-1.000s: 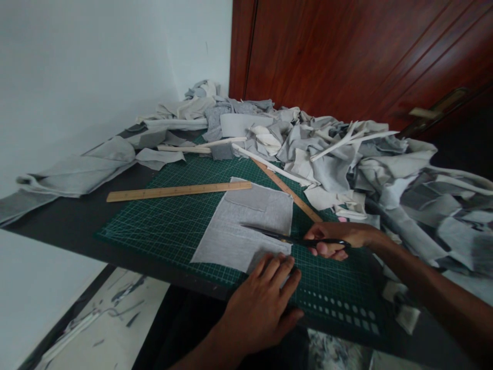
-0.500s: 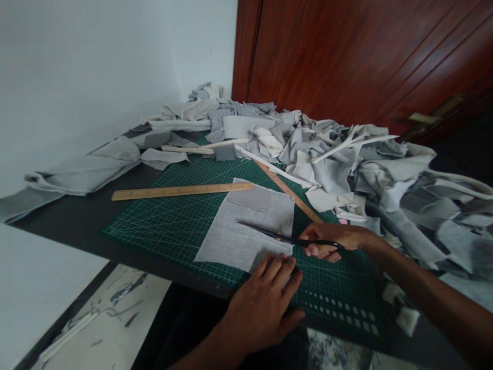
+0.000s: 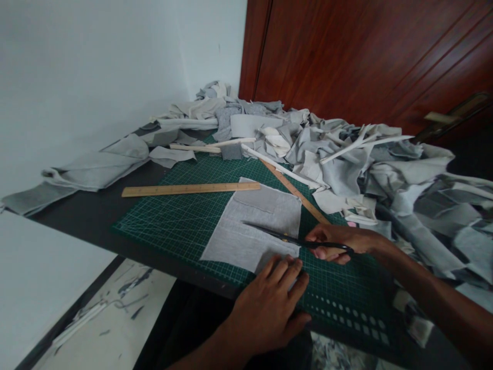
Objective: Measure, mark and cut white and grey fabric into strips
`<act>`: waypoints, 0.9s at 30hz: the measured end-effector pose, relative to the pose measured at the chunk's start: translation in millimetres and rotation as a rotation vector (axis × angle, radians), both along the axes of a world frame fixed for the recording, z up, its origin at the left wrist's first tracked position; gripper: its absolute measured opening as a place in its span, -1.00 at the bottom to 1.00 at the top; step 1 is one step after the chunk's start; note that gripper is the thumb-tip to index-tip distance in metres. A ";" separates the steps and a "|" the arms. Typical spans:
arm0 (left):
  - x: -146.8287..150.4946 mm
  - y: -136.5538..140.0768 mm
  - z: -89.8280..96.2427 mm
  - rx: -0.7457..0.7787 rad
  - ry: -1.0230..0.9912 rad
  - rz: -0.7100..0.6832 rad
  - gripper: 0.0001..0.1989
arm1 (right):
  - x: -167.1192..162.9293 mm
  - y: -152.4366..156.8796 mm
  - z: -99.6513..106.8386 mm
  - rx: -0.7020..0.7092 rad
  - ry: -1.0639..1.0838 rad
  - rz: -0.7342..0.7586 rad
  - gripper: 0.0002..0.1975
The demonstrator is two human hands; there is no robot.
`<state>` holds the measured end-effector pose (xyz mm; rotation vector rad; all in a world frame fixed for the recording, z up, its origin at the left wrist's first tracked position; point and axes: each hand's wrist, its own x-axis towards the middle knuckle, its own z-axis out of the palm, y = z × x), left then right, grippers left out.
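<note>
A light grey piece of fabric [image 3: 227,234] lies flat on the green cutting mat [image 3: 181,221]. My right hand [image 3: 331,244] grips the handles of black scissors [image 3: 269,232], whose blades point left across the fabric; a cut line runs in from its right edge along them. My left hand [image 3: 271,303] rests palm down with fingers spread on the fabric's near right corner. A smaller grey fabric patch [image 3: 254,199] lies on the upper part of the piece. One end of a wooden ruler [image 3: 188,189] overlaps the fabric's far left corner.
A second wooden ruler [image 3: 295,190] slants along the fabric's right side. Heaped grey and cream fabric scraps [image 3: 331,169] cover the back and right of the dark table [image 3: 88,221]. Folded cloth [image 3: 103,162] lies at left. Behind stand a white wall and a brown door [image 3: 346,56].
The whole view has shifted slightly, with things appearing a little further right. Both hands, the scissors and the fabric keep nearly the same positions relative to each other.
</note>
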<state>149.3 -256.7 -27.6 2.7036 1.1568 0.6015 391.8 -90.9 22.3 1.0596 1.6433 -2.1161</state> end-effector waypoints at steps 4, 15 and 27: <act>-0.2 0.1 0.0 0.020 -0.002 0.006 -0.41 | -2.7 1.9 5.4 0.053 -0.055 0.028 -0.46; 0.1 0.1 1.1 0.035 -0.002 0.003 -0.42 | -8.1 1.6 13.4 0.081 -0.115 0.058 -0.53; -0.1 0.2 1.4 0.057 -0.006 0.011 -0.42 | 1.9 7.3 3.6 0.089 -0.050 0.102 -0.55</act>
